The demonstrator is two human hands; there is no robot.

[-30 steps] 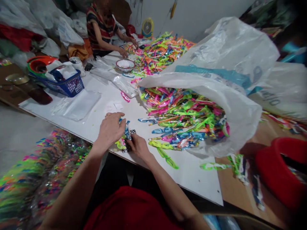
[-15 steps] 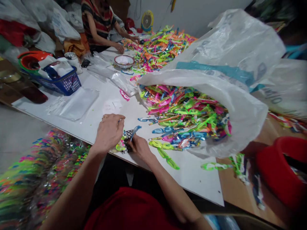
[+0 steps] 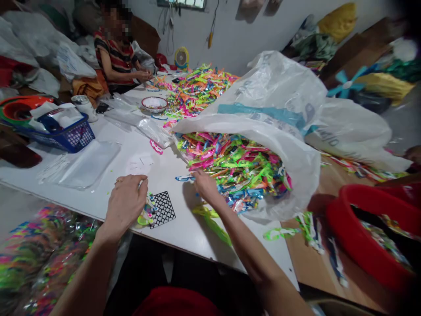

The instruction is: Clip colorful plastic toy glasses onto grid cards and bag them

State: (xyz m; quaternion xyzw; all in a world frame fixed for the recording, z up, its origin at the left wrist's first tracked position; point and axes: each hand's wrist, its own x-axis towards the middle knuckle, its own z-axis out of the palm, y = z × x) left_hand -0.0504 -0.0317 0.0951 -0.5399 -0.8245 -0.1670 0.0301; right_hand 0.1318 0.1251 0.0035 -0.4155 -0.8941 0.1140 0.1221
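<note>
My left hand (image 3: 127, 199) is curled down over a bunch of small colourful plastic pieces (image 3: 144, 216) at the table's near edge; its fingertips are mostly hidden. Partly beneath that bunch lies a black perforated square (image 3: 163, 210). Reaching forward, my right hand (image 3: 205, 186) has its fingers closed at the end of a slim blue plastic piece (image 3: 184, 178), shaped like toy glasses. That hand is by the mouth of a big white plastic bag (image 3: 263, 125), out of which many bright wrapped pieces (image 3: 230, 153) spill. A yellow-green piece (image 3: 217, 228) lies under my right forearm.
A blue basket (image 3: 70, 136), clear plastic sleeves (image 3: 88, 169) and a bowl (image 3: 154, 104) stand on the white table. A co-worker (image 3: 115, 61) sits at the far side by a bright heap (image 3: 197, 90). A red tub (image 3: 348, 219) is at right, filled bags (image 3: 49, 254) at lower left.
My right hand has moved from the black square, away from my left hand, to the bag's mouth. The square now shows more fully. The view has tilted up and turned right.
</note>
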